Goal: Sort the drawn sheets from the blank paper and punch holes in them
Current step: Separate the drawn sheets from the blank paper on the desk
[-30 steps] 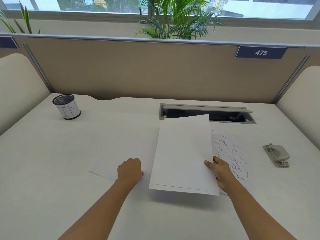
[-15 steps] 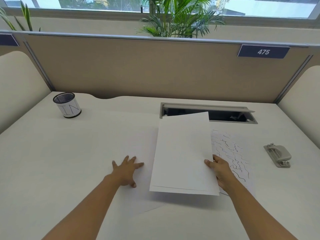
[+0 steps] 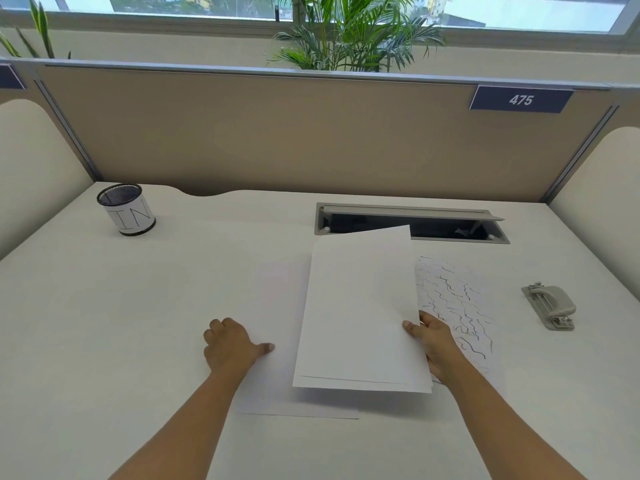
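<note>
Your desk (image 3: 104, 323) is a broad off-white top that fills most of the view, closed at the back by a tan partition (image 3: 277, 133) carrying one dark plate marked 475 (image 3: 520, 99), with a grey cable tray (image 3: 412, 221) hinged open just in front of it. On the desk, the biggest of the task's things is the held stack of paper (image 3: 360, 313): plain white on the face you see, lifted clear of the surface and casting a shadow beneath, with at least two sheet edges showing along its near side. How many sheets it holds in all cannot be told. Your right hand (image 3: 434, 342) grips its right edge, thumb on top and fingers tucked beneath, so the stack reaches left and away from that hand. One blank sheet (image 3: 273, 382) lies flat on the desk under and to the left of the stack; your left hand (image 3: 230, 344) rests on its left part, knuckles bent and thumb stretched toward the stack, grasping nothing. One drawn sheet (image 3: 453, 299), covered in dark wavy pen lines, lies flat just right of the stack, partly under your right hand and wrist. Well to the right of it sits one grey hole punch (image 3: 550, 306), apart from both hands. At the far left stands one black mesh cup (image 3: 126, 209) wrapped in a white label lettered IN.
</note>
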`<action>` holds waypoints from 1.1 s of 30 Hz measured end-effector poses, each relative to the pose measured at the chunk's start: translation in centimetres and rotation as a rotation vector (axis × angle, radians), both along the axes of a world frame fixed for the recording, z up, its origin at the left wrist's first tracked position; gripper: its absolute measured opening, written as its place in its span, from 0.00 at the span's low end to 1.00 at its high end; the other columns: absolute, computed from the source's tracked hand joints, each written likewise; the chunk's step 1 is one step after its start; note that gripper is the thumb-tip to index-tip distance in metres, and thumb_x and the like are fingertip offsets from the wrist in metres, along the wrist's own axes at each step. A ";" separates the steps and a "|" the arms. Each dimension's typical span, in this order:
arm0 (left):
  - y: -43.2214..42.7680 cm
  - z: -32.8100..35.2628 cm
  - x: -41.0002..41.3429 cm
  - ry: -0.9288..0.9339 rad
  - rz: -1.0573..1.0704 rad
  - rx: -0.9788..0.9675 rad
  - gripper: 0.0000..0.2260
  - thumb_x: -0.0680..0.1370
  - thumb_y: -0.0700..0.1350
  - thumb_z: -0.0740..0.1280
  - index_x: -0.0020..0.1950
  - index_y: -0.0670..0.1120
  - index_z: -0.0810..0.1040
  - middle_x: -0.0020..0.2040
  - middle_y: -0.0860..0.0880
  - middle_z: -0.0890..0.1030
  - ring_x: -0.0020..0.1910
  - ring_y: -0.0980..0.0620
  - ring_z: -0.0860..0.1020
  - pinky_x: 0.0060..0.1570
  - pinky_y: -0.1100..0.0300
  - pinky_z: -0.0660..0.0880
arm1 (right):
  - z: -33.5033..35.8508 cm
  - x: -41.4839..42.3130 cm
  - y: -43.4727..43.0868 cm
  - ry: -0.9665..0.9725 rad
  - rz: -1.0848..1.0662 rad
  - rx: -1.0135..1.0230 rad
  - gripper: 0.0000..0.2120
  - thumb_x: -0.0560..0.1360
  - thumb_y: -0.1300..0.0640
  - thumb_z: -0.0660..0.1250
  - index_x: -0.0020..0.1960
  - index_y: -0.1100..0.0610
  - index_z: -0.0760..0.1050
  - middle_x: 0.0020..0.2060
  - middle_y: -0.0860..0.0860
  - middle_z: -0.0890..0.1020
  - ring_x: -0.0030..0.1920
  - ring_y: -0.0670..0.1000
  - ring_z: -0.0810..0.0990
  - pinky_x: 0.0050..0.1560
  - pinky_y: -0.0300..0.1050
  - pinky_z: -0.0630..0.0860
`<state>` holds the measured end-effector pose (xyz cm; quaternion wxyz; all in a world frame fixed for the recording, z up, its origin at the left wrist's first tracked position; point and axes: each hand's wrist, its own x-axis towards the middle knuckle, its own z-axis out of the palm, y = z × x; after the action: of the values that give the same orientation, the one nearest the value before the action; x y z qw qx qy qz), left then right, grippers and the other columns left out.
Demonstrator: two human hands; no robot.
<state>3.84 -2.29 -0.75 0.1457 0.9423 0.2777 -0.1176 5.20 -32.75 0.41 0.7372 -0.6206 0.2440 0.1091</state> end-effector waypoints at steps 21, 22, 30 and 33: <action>-1.4 0.8 1.1 -0.189 0.248 -0.805 0.11 0.74 0.36 0.68 0.56 0.37 0.77 0.56 0.37 0.80 0.52 0.38 0.78 0.56 0.48 0.75 | -1.0 -0.4 1.4 0.010 0.058 -0.060 0.16 0.75 0.69 0.62 0.63 0.64 0.72 0.51 0.60 0.80 0.49 0.60 0.80 0.57 0.59 0.76; -1.5 1.0 1.2 -0.205 0.256 -0.881 0.10 0.75 0.36 0.66 0.56 0.36 0.77 0.56 0.36 0.79 0.51 0.39 0.78 0.56 0.47 0.75 | -1.0 -0.4 1.6 0.011 0.069 -0.066 0.16 0.75 0.69 0.62 0.63 0.64 0.72 0.51 0.60 0.80 0.49 0.59 0.80 0.57 0.58 0.76; -2.6 1.8 0.9 -0.193 0.193 -1.117 0.18 0.73 0.38 0.71 0.62 0.38 0.73 0.56 0.39 0.80 0.51 0.40 0.79 0.53 0.47 0.76 | -1.1 -0.4 3.4 0.018 0.152 -0.109 0.13 0.75 0.68 0.63 0.60 0.63 0.73 0.55 0.62 0.80 0.52 0.60 0.80 0.59 0.58 0.75; -2.6 1.8 0.7 -0.204 0.187 -1.124 0.21 0.72 0.32 0.70 0.63 0.38 0.72 0.58 0.38 0.79 0.54 0.38 0.78 0.56 0.43 0.75 | -1.2 -0.4 3.5 -0.025 0.166 -0.262 0.11 0.74 0.65 0.66 0.56 0.62 0.76 0.53 0.59 0.82 0.50 0.57 0.80 0.58 0.53 0.77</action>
<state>4.50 -4.85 1.06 0.6597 0.6981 0.2392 -0.1421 4.82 -29.28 -0.80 0.6414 -0.7308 0.1946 0.1293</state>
